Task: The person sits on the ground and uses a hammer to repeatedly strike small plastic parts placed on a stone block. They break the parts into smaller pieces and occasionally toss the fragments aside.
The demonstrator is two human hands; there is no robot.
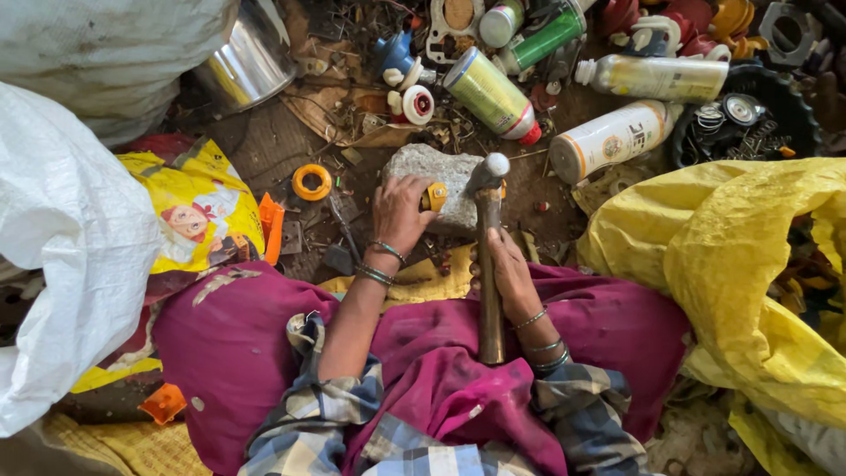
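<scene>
My left hand (pixel 398 211) rests on a grey stone block (pixel 441 172) on the ground and pinches a small yellow part (pixel 435 196) against it. My right hand (pixel 507 275) grips the wooden handle of a hammer (pixel 489 264). The hammer's metal head (pixel 490 169) sits over the stone's right edge, just right of the yellow part. Bangles ring both wrists. My lap, draped in magenta cloth (pixel 441 370), fills the lower middle.
Spray cans (pixel 493 92), white bottles (pixel 612 137) and plastic caps litter the ground beyond the stone. An orange ring (pixel 312 182) lies to the left. A steel bowl (pixel 251 57) stands upper left. White sacks (pixel 62 238) crowd the left, a yellow sack (pixel 740 256) the right.
</scene>
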